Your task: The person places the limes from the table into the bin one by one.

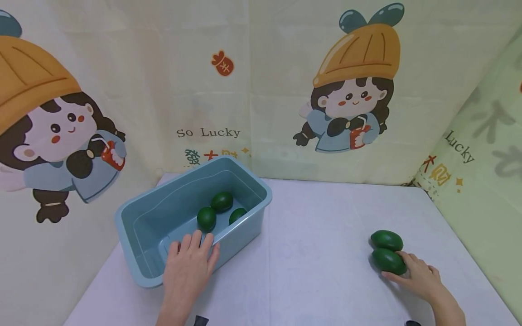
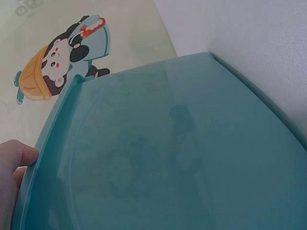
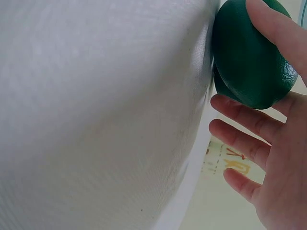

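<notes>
The near fruit [image 1: 389, 261] is held between the thumb and first finger of the right hand [image 1: 422, 278]. The grip is closed on that fruit, with the thumb on the side nearer the person and the first finger bent round the back. The last two fingers are spread out and kept off it, as is shown by the right wrist view. The fruit is set low, at the table [image 1: 318, 217]; whether it is lifted a tiny bit cannot be told.

Just past it, on the table, the far fruit [image 1: 386, 240] is seen, and the two look to be touching.

Well over to the left, the rim of the blue bin [image 1: 244, 235] is pinched by the left hand [image 1: 187, 267], with the fingers put over the edge and the thumb kept outside. Three more fruits [image 1: 206, 219] are held on the bin's floor. One is found just past the left fingertips; whether it is touched cannot be told.
</notes>
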A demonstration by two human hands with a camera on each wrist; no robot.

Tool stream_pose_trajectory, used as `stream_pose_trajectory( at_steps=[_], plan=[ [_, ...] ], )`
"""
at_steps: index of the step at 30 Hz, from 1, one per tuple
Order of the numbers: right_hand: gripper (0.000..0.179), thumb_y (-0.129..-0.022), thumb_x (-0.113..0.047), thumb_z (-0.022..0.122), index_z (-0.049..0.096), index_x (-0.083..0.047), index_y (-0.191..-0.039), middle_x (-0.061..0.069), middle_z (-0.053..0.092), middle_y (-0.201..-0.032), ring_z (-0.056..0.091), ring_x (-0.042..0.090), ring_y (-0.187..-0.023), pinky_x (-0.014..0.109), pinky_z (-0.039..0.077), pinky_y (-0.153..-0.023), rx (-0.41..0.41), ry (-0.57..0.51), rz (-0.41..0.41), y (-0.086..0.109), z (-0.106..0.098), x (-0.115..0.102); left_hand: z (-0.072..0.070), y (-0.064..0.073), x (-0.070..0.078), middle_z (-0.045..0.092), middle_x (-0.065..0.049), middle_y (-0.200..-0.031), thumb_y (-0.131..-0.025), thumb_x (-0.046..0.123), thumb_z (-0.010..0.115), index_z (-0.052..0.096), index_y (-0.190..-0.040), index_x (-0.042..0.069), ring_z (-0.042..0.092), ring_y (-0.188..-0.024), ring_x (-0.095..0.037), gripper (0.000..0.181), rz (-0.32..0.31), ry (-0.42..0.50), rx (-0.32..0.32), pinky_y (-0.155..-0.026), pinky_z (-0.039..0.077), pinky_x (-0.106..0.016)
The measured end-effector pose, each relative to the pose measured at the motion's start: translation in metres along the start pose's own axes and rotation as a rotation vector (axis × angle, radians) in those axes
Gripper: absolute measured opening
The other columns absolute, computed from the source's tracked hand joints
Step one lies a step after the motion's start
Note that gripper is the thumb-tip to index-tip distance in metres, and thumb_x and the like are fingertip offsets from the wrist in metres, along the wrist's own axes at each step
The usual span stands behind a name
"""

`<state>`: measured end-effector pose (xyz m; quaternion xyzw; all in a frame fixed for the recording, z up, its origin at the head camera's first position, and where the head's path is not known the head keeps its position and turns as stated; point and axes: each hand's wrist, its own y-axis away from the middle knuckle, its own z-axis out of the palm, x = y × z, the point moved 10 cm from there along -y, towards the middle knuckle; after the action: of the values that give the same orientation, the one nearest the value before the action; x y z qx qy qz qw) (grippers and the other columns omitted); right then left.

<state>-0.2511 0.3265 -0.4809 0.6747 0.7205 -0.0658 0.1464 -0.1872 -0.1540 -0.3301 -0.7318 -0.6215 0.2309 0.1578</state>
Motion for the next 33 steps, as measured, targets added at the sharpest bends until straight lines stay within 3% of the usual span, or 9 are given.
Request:
stream_pose_trajectory(
  at_steps=[12, 22, 33],
  plan=[
    [0.081, -0.075, -0.056, 0.063, 0.043, 0.006, -0.122, 0.036, 0.045, -0.118, 0.043, 0.052, -0.103, 0.063, 0.027, -0.077, 0.042, 0.007, -0.027, 0.003, -0.003, -0.002, -0.003, 0.001, 0.001, 0.04, -0.007, -0.073, -0.096, 0.043, 0.002, 0.054, -0.086, 0.01, 0.038, -0.069, -0.024, 0.063, 0.009, 0.001, 0.043, -0.063, 0.031, -0.038],
    [0.081, -0.074, -0.056, 0.064, 0.044, 0.007, -0.122, 0.037, 0.045, -0.117, 0.043, 0.052, -0.104, 0.066, 0.026, -0.078, 0.047, 0.012, -0.033, 0.004, -0.008, -0.007, -0.003, 0.001, 0.002, 0.04, -0.007, -0.074, -0.096, 0.043, 0.002, 0.054, -0.087, 0.01, 0.038, -0.07, -0.025, 0.062, 0.012, -0.001, 0.04, -0.064, 0.031, -0.038],
    [0.079, -0.074, -0.053, 0.067, 0.045, 0.006, -0.121, 0.036, 0.046, -0.116, 0.043, 0.052, -0.104, 0.066, 0.024, -0.08, 0.123, 0.009, -0.057, 0.008, -0.023, -0.016, -0.003, 0.001, 0.002, 0.039, -0.007, -0.074, -0.096, 0.043, 0.002, 0.053, -0.087, 0.01, 0.038, -0.07, -0.024, 0.062, 0.009, -0.005, 0.031, -0.064, 0.03, -0.038]
  ],
)
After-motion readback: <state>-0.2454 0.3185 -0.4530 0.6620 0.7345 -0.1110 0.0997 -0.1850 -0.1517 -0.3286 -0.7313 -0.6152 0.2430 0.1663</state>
